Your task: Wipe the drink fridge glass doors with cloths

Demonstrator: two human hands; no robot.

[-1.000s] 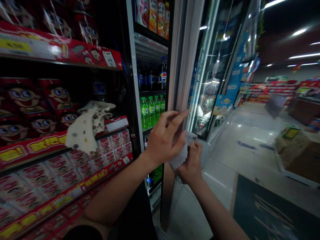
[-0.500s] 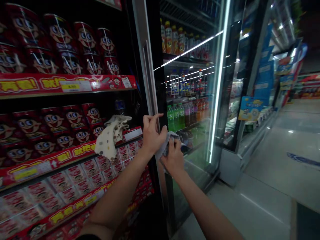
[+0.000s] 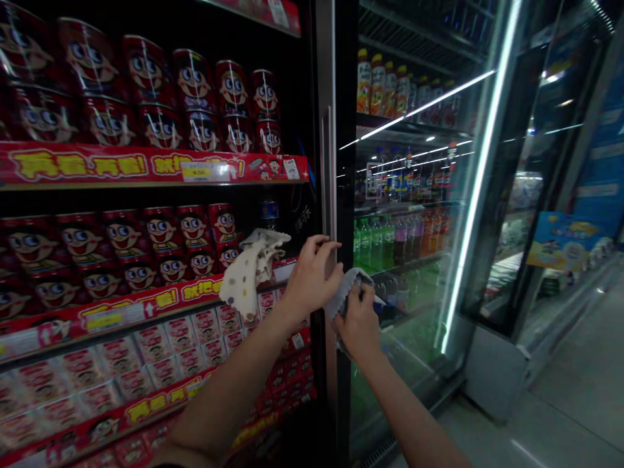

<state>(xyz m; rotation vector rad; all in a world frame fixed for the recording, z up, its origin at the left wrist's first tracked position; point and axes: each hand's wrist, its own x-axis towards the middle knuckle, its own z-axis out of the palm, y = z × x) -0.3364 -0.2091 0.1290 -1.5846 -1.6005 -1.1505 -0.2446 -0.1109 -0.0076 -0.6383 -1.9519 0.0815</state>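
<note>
My left hand (image 3: 314,276) is curled at the grey metal frame (image 3: 327,169) of a glass cooler door, with fingers and thumb around its edge below the long recessed handle. Just to the right and a little lower, my right hand (image 3: 359,325) grips a bunched grey cloth (image 3: 342,291) and presses it against the same frame. Part of this cloth is hidden behind my fingers. A cream cloth with dots (image 3: 246,279) hangs over a shelf edge left of my left hand, touched by neither hand.
Shelves on the left hold rows of red cans (image 3: 158,227) and small red-and-white cartons (image 3: 114,354) behind red price strips (image 3: 88,168). Behind the glass door (image 3: 419,292) stand coloured drink bottles (image 3: 373,234). A grey-tiled floor (image 3: 570,403) and another chiller case lie to the right.
The view has turned left, so the shelves, door and hands sit farther right in the picture. Both hands stay at the door frame, the grey cloth still in my right hand.
</note>
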